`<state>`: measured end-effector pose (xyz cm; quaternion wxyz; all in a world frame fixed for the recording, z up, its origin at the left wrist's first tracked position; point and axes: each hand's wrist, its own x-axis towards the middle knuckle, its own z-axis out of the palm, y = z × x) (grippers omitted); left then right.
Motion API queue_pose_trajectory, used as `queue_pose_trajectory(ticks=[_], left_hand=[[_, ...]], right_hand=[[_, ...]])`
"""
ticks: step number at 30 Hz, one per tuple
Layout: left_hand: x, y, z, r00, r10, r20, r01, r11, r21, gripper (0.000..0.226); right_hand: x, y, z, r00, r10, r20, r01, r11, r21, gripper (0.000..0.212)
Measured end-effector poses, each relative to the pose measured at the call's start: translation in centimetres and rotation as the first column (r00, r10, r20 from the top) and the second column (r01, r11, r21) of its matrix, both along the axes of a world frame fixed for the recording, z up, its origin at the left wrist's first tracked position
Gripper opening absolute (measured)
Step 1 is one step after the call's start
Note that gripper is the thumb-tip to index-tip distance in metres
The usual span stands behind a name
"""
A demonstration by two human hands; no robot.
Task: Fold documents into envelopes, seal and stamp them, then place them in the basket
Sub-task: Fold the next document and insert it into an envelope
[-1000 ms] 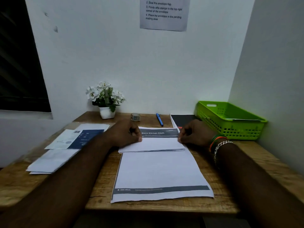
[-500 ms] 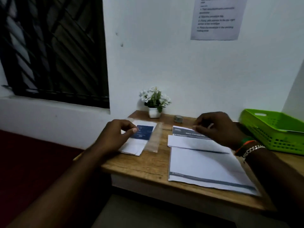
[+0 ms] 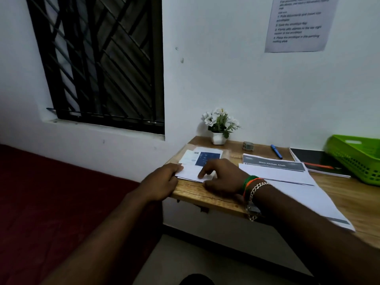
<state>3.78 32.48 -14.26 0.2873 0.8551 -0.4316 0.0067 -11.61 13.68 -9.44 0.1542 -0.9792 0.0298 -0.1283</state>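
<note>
White folded document [image 3: 273, 171] headed "Store Kitchen Cloth", on wooden table [image 3: 205, 194]

My wooden tabletop [image 3: 209, 194] carries envelopes [image 3: 197, 163] at its left edge, documents [image 3: 287, 177] mid-table, a flowerpot [image 3: 219, 137] at the back, a pen [image 3: 276, 151], a notebook [image 3: 316, 161] and a green basket [image 3: 355, 159] on the right.

Both hands reach forward-left, left hand [image 3: 164, 177] curled, right hand [image 3: 222, 177] pointing its forefinger down.

White walls [image 3: 226, 68] meet at a dim corner, with a dark barred window [image 3: 102, 64] set up and to the left of the hands. A printed notice [image 3: 298, 23] hangs high on the wall beyond them. The wooden tabletop [image 3: 205, 194] lies under the hands, a dark red surface [image 3: 51, 202] to their left and pale floor [image 3: 185, 258] below.
</note>
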Motion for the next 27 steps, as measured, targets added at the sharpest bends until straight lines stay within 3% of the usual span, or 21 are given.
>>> queue_pose_trajectory(ticks=[6, 13, 16, 21, 27], left_hand=[[-0.4, 0.1, 0.2, 0.999, -0.004, 0.052, 0.001, 0.999, 0.053, 0.047], [-0.5, 0.5, 2.0, 0.987, -0.022, -0.160, 0.028, 0.999, 0.034, 0.053], [-0.5, 0.6, 2.4, 0.975, -0.039, -0.218, 0.048, 0.998, 0.037, 0.054], [-0.4, 0.7, 2.3, 0.981, -0.065, -0.184, 0.070, 0.997, 0.016, 0.052], [-0.9, 0.7, 1.8, 0.958, -0.159, -0.237, 0.130, 0.982, -0.135, 0.048]], right_hand=[[0.3, 0.6, -0.9, 0.995, -0.067, 0.078, 0.068, 0.998, -0.010, 0.013], [0.5, 1.1, -1.3, 0.986, -0.088, 0.142, 0.105, 0.987, -0.119, 0.014], [0.6, 1.2, -1.6, 0.978, -0.099, 0.185, 0.118, 0.989, -0.092, 0.015], [0.3, 1.6, -1.7, 0.966, -0.058, 0.252, 0.059, 0.998, 0.002, 0.014], [-0.5, 2.8, -0.8, 0.909, -0.014, 0.416, -0.017, 0.997, 0.072, 0.010]])
